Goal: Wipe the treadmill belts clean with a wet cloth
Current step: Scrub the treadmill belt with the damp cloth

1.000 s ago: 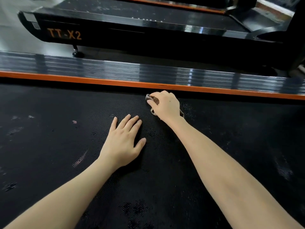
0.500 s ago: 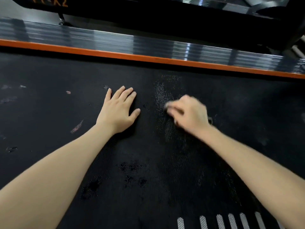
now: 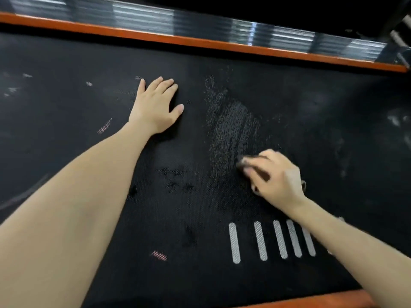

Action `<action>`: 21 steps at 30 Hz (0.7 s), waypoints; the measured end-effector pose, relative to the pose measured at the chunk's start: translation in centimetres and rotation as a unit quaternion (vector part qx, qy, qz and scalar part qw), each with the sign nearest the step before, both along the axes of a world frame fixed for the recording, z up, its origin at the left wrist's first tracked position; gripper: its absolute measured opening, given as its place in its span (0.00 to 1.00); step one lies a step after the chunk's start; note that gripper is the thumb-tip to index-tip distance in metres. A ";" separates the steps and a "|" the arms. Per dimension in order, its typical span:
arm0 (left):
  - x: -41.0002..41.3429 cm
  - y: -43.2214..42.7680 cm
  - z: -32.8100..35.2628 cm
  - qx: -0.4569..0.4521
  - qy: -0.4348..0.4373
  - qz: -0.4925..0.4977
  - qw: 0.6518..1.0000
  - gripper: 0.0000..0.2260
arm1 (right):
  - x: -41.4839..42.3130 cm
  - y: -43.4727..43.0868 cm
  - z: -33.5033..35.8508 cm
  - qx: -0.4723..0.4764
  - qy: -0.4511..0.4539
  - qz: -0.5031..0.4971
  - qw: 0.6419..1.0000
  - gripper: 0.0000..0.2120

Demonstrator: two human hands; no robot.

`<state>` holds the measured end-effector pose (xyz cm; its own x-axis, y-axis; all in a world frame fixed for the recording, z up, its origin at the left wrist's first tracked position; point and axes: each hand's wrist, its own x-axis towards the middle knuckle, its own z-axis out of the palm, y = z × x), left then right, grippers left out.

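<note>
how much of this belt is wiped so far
Done: one wiped streak down the middle of the belt. In hand: the right hand grips the cloth at the streak's near end; the left hand rests flat. Left: pale marks far left, smudges far right, dark blotches between the arms.

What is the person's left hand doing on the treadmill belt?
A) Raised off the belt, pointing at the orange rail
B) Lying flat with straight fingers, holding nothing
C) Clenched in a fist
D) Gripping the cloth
B: the left hand lies flat and empty on the belt, while the right hand grips the cloth.
</note>
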<state>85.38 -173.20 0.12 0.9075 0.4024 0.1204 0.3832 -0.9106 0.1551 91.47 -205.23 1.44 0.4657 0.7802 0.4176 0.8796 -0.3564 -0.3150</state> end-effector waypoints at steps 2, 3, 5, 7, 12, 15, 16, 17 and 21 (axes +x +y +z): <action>-0.5 -0.4 0.4 0.007 -0.017 0.003 1.000 0.26 | 0.8 0.3 -0.7 0.016 -0.008 -0.045 0.999 0.10; -0.8 -0.6 0.7 0.008 -0.038 0.003 0.999 0.24 | 0.6 0.4 -0.9 0.017 -0.017 -0.046 0.999 0.10; -2.2 -1.5 1.8 0.002 -0.085 0.006 0.996 0.22 | 0.3 0.3 -0.9 0.019 -0.024 -0.040 0.999 0.10; -4.6 -2.9 2.8 -0.004 -0.108 -0.012 0.994 0.21 | 0.2 0.4 -0.5 0.011 -0.007 -0.050 0.999 0.11; -12.4 -6.8 2.6 0.007 -0.074 -0.101 0.992 0.25 | -3.4 0.7 0.2 -0.002 0.018 -0.087 0.996 0.13; -14.7 -8.2 0.9 0.005 -0.012 -0.112 0.994 0.27 | -9.9 0.4 0.1 -0.008 0.041 0.043 0.998 0.11; -15.1 -8.3 0.4 0.005 0.003 -0.109 0.994 0.28 | -11.2 -0.3 0.2 -0.024 0.062 0.087 0.994 0.11; -15.3 -8.3 -0.1 0.005 0.012 -0.107 0.994 0.28 | -11.5 -1.3 0.3 -0.048 0.080 0.121 0.988 0.11; -15.4 -8.0 -0.7 0.003 0.003 -0.102 0.995 0.28 | -7.5 -8.9 1.5 -0.113 0.089 0.080 0.986 0.13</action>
<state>70.02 -181.23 -0.58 0.9709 0.2099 0.1156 0.1921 -0.9702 0.1477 84.00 -214.16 2.97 0.3783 0.9140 0.1468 0.8687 -0.2958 -0.3974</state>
